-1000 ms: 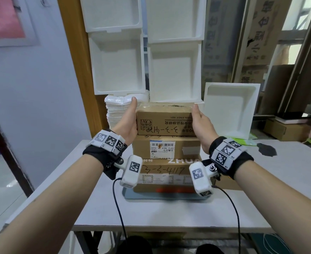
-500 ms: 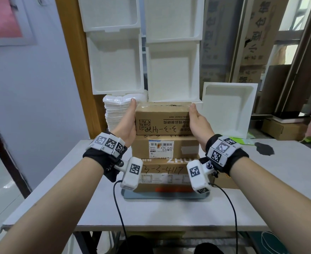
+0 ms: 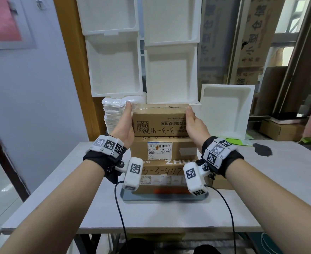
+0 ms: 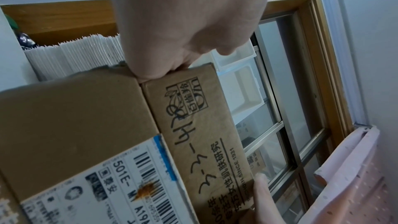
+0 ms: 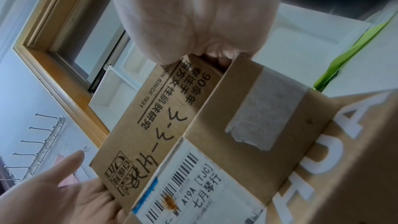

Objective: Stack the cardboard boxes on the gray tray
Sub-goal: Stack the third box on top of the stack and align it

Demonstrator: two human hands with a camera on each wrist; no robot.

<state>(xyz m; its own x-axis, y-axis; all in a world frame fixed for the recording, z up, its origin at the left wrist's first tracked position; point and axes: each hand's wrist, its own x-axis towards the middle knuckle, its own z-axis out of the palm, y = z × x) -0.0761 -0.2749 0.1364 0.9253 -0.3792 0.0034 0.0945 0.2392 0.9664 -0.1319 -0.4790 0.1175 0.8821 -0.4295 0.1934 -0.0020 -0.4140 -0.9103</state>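
Brown boxes with black print and handwriting; middle box bears a white barcode label. Gray tray, white table, white foam trays, black-and-white checkered wristbands.

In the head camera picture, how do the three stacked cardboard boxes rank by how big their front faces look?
Largest to smallest:
1. bottom box, widest, though the wrist cameras hide part of it
2. middle box
3. top box, narrowest

The bottom box sits nearest the camera, so its lead may be partly perspective.
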